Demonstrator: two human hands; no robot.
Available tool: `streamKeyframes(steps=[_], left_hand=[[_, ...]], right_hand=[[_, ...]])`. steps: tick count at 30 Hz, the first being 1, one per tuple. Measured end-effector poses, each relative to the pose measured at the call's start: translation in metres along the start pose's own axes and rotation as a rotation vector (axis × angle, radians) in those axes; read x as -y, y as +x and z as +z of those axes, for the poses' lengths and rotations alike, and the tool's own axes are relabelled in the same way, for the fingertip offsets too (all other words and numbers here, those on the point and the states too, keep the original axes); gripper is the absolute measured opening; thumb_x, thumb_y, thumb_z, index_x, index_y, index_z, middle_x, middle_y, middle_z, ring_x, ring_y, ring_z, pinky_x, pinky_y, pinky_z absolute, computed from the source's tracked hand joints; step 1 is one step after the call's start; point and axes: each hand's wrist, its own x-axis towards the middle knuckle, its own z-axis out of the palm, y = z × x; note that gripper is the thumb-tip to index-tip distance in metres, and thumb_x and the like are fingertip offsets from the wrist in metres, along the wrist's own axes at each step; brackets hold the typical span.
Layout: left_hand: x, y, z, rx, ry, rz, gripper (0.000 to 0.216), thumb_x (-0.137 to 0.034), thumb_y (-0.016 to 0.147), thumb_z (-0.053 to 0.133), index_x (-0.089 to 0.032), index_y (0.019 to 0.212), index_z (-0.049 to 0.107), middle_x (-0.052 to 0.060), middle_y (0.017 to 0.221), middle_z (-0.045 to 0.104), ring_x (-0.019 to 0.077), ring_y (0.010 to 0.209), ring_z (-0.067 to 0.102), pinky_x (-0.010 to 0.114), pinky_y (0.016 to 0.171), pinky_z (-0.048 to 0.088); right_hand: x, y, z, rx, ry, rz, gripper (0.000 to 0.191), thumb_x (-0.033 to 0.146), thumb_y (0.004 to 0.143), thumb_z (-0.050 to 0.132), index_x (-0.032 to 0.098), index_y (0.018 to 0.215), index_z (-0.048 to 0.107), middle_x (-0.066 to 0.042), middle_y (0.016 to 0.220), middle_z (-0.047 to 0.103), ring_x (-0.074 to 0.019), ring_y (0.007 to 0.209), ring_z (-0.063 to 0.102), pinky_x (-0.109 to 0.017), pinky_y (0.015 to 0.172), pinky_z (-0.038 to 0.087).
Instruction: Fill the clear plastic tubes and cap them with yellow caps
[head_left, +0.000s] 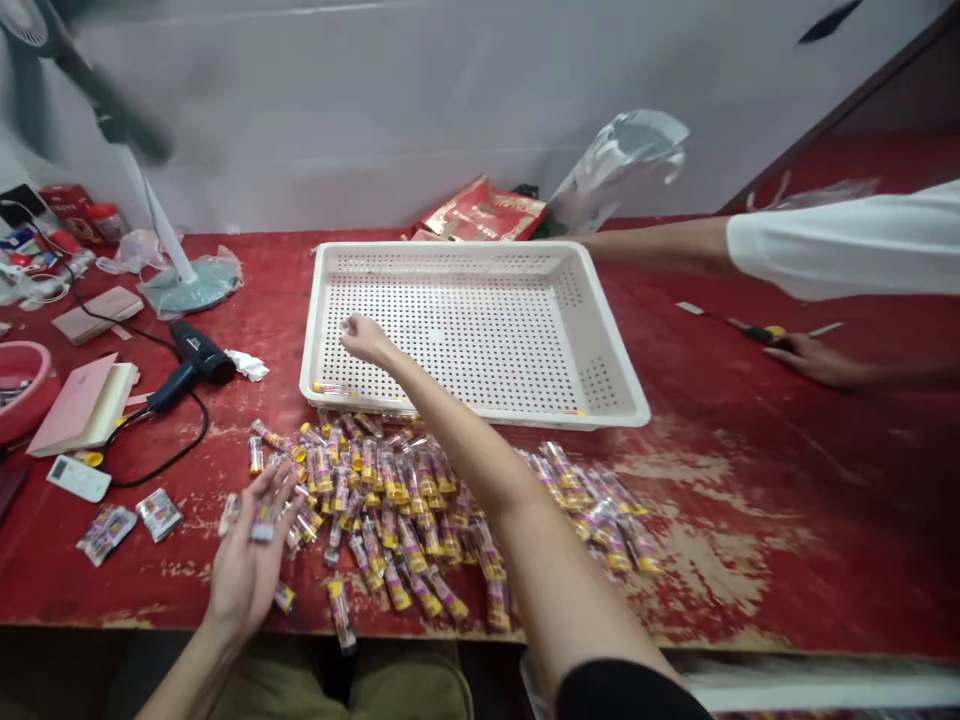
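My left hand [251, 555] is palm up at the near left of the table. A small clear tube with a coloured label [262, 524] rests in it under loosely curled fingers. My right hand [367, 340] reaches across and is closed above the left end of a white perforated basket [626, 375]. A pale bit shows at its fingertips, too small to name. Inside the basket, a yellow-capped tube [335, 389] lies along the near wall. Many similar clear tubes with yellow caps [409, 545] are heaped between the basket and me, partly hidden by my right forearm.
A hair dryer [199, 360], a pink notebook [79, 405], a white remote [79, 478] and small packets [159, 514] lie left. A fan stand [191, 285] rises behind them. On the right, another person's hand [817, 360] is beside a cutter-like tool [754, 331]; their other arm reaches behind the basket.
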Motion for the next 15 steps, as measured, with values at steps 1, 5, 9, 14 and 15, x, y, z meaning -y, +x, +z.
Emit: streamKeyframes(steps=[1,5,9,14,15], left_hand=[[0.002,0.001,0.008,0.067,0.009,0.050,0.029,-0.034,0.099,0.053,-0.022,0.118,0.072,0.008,0.144,0.063,0.0225,0.141,0.051,0.038,0.118,0.042],[0.014,-0.010,0.035,0.302,0.007,0.091,0.028,-0.037,0.096,0.059,-0.023,0.115,0.074,0.006,0.148,0.058,0.0191,0.147,0.043,0.032,0.121,0.033],[0.034,-0.035,0.041,0.334,-0.063,0.028,0.022,-0.037,0.088,0.071,-0.019,0.100,0.075,0.007,0.121,0.072,0.0195,0.126,0.061,0.034,0.110,0.044],[0.053,-0.063,0.030,0.133,-0.098,0.055,0.029,-0.027,0.062,0.092,-0.015,0.077,0.071,-0.002,0.079,0.072,0.0091,0.077,0.066,0.026,0.090,0.050],[0.055,-0.067,0.028,0.107,-0.100,0.070,0.030,-0.027,0.060,0.093,-0.014,0.074,0.070,-0.003,0.076,0.071,0.0079,0.074,0.064,0.025,0.087,0.050]], right_hand=[[0.004,-0.035,0.002,0.045,0.050,-0.043,0.031,0.038,0.091,0.065,0.011,0.105,0.072,-0.011,0.094,0.071,-0.0161,0.079,0.063,-0.029,0.071,0.053],[0.008,-0.177,0.027,0.198,0.595,-0.132,0.041,0.055,0.075,0.077,0.017,0.092,0.076,-0.003,0.078,0.070,-0.0097,0.057,0.052,-0.025,0.055,0.042],[0.007,-0.261,0.045,-0.118,0.850,0.049,0.034,0.050,0.074,0.079,0.017,0.081,0.074,0.000,0.068,0.065,-0.0083,0.053,0.047,-0.024,0.054,0.040],[0.015,-0.295,0.054,-0.341,0.818,0.011,0.031,0.046,0.077,0.077,0.017,0.071,0.070,0.000,0.070,0.065,-0.0094,0.063,0.055,-0.024,0.064,0.046],[0.018,-0.299,0.056,-0.331,0.846,0.011,0.035,0.049,0.079,0.075,0.017,0.067,0.067,0.000,0.066,0.062,-0.0087,0.061,0.053,-0.024,0.062,0.045]])
